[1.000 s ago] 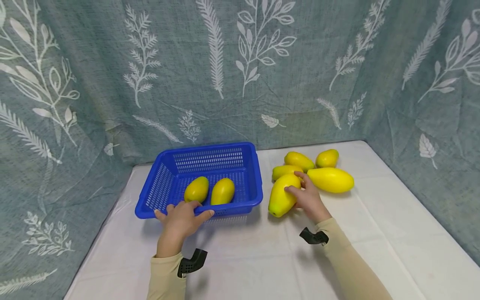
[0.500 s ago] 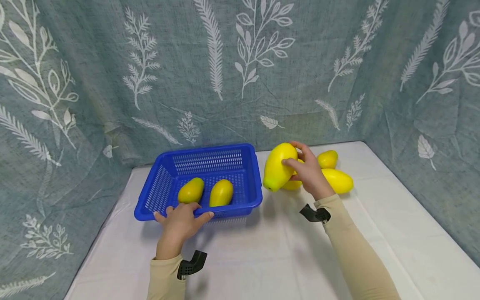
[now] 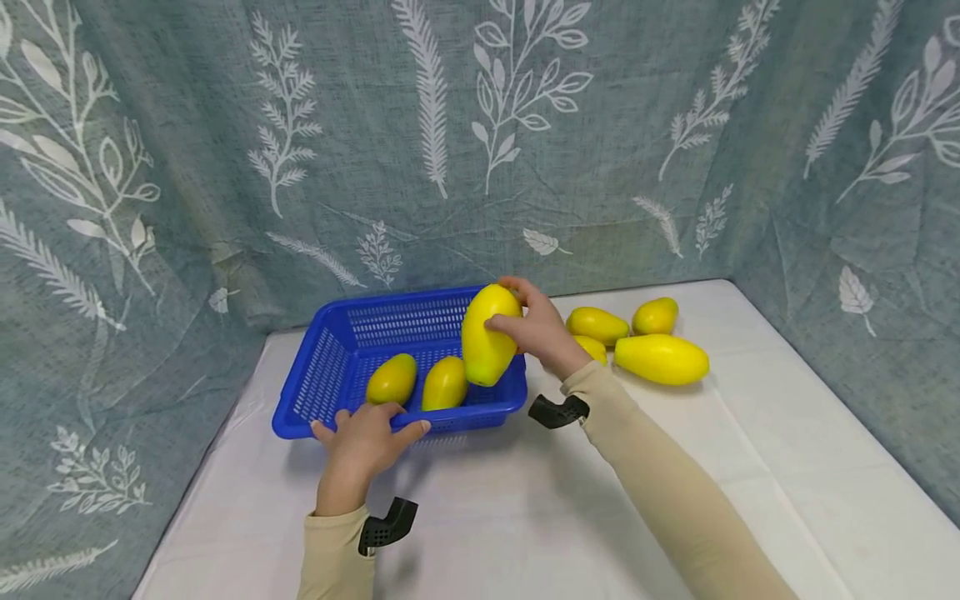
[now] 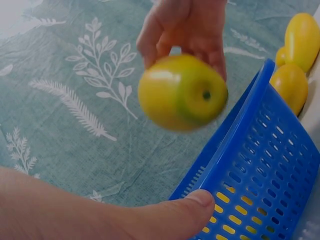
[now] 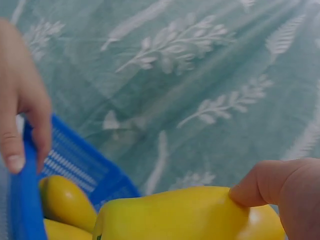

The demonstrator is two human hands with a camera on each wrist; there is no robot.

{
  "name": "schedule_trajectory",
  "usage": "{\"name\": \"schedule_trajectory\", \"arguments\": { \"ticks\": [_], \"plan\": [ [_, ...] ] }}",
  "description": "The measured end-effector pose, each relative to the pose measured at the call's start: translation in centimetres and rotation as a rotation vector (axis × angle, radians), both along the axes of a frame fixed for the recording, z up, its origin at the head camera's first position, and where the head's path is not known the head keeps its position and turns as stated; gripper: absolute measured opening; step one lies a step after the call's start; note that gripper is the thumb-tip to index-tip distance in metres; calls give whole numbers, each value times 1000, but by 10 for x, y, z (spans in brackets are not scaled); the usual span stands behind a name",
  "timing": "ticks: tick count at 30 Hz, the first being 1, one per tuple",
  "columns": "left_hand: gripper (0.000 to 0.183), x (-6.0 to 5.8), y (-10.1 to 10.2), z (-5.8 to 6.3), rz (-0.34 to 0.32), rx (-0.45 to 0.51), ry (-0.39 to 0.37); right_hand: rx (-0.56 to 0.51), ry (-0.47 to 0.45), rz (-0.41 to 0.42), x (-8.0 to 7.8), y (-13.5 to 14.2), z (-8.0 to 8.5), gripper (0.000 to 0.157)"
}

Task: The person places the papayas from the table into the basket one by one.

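Head view: right hand (image 3: 536,321) has a firm grasp on the large yellow fruit (image 3: 483,350), thumb on the near side, fingers round the far upper end. Fruit is up in the air over the right end of the blue basket (image 3: 408,296), tilted, green tip low and toward the person. Left-wrist view confirms it's clear of the basket rim, tip facing that camera, slightly blurred. Left hand (image 3: 363,442) grips the basket's near rim: thumb outside, fingers hooked over to the inside, per right-wrist view. Basket sits upright. Inside, against the near wall: a left mango (image 3: 392,379) with greenish shading and a right mango (image 3: 446,383), side by side, small gap between. Right of the basket, four more on the white tablecloth (image 3: 525,517): a long yellow fruit (image 3: 662,360) lying sideways in front, a rear-left fruit (image 3: 597,325) and a rear-right fruit (image 3: 655,317) behind it, plus a half-hidden fruit (image 3: 592,347) partly covered by the right wrist. Tight cluster; can't tell which ones touch. Both forearms in beige sleeves, each with a black wrist mount (image 3: 387,525). Backdrop: grey-green curtain (image 3: 600,233), white leaf print, round the table's back and sides.
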State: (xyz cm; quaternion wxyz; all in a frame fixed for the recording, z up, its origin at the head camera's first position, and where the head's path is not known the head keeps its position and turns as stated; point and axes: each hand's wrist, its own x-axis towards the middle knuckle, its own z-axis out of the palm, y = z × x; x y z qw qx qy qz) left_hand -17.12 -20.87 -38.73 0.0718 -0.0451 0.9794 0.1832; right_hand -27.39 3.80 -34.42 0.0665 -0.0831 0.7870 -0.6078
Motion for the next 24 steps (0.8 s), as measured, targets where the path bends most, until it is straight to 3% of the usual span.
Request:
{"name": "schedule_trajectory", "arguments": {
  "ticks": [10, 24],
  "plan": [
    [60, -2, 2, 1, 2, -8, -5, 252, 18, -5, -4, -36, -24, 69],
    [58, 0, -1, 0, 5, -17, 2, 357, -27, -28, -5, -70, -54, 68]
  ]
}}
